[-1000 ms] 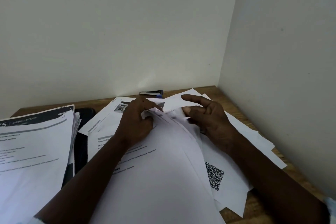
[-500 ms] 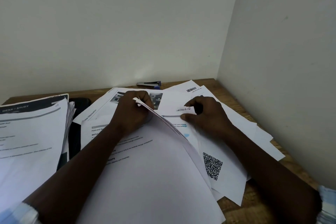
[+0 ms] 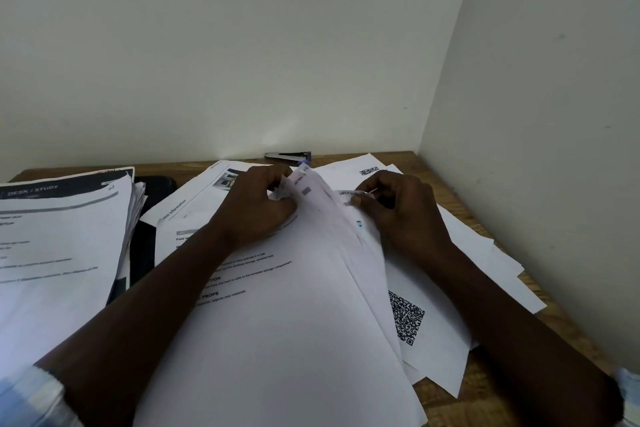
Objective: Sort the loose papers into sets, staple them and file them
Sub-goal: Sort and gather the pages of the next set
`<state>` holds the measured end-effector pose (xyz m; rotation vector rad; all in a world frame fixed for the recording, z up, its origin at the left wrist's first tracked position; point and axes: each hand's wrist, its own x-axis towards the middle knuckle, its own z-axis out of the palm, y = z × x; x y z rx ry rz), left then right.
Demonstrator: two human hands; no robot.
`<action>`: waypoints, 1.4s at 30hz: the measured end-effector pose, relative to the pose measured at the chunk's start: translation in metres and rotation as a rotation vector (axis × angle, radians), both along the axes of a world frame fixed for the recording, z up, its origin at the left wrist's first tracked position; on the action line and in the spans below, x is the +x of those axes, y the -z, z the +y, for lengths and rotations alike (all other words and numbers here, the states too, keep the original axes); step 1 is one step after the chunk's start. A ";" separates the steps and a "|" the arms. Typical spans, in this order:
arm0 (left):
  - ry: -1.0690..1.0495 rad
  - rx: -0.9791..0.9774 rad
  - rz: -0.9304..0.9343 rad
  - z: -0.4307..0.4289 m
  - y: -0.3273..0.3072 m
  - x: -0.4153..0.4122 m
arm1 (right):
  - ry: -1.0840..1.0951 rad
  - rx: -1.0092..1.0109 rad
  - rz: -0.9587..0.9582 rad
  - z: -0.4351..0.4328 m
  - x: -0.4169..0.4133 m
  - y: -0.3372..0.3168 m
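Reads as the sorting stage: no sign of stapling or filing yet.

Pinching the far corners of a lifted sheaf (image 3: pixel 294 340) out of the loose papers (image 3: pixel 343 173) with the left hand (image 3: pixel 256 208), fingers curled. Propped up as a ridge between both hands, long axis running from the body toward the far wall, far edge right at the fingertips, near end draped over the pile by the left forearm.

Same on the right hand (image 3: pixel 403 211): curled, pinching the top edge of the uncovered sheet (image 3: pixel 346 194) just right of that ridge. Handwritten label there, too blurred to read. QR sheet (image 3: pixel 407 319) flat below the right wrist, part of the spread over the right half of the tabletop (image 3: pixel 446 409).

Key geometry for the next move, as a guess: pull candidate directly under the right hand, ridge touching it on the left. Best drawn out rightward or toward the body, left hand propping the ridge. Risk of dragging neighbours along: thin, slippery, overlapped.

For stapling later: stapler (image 3: pixel 289 157) at the far tabletop edge against the wall, lying crosswise, just beyond the left knuckles, apart from both hands. Nearer the left, but occupied there; likely a right-hand reach after release.

Far left: side stack (image 3: pixel 59 236), printed header up, partly over a dark object (image 3: pixel 156 182), unidentifiable. Possibly the drop spot for finished sets; only a guess.
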<state>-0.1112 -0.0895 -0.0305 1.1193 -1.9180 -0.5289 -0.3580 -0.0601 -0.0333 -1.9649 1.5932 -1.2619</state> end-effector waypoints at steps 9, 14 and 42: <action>0.055 -0.004 -0.045 0.000 0.001 0.002 | 0.032 -0.243 -0.064 -0.004 -0.002 0.001; -0.031 0.050 -0.017 -0.005 0.009 0.004 | -0.189 0.104 -0.480 0.009 0.009 -0.015; -0.018 -0.063 0.062 -0.011 0.006 0.006 | -0.259 0.269 -0.510 0.007 -0.001 -0.019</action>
